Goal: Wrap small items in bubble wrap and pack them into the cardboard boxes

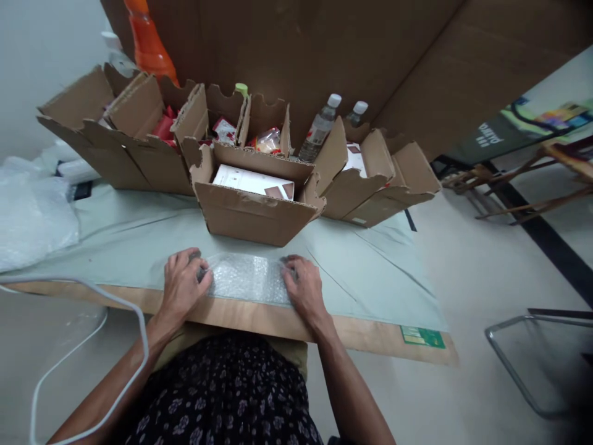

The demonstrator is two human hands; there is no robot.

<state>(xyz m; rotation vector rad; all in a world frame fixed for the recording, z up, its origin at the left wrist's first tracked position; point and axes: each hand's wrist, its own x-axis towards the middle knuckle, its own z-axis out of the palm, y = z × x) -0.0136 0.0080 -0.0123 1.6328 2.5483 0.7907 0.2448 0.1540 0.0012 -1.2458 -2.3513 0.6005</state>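
Note:
A sheet of bubble wrap (246, 278) lies flat on the pale green table cover near the front edge. My left hand (183, 283) grips its left end with curled fingers. My right hand (303, 288) holds its right end the same way. Just beyond the wrap stands an open cardboard box (252, 213) with a white flat package (252, 182) inside.
Several more open cardboard boxes (134, 148) line the back, holding red packets and snacks. Two water bottles (319, 130) and an orange bottle (151, 43) stand behind them. White plastic bags (32, 216) lie at left. A white cable (139, 321) crosses my left arm. A metal frame (519, 371) is on the floor right.

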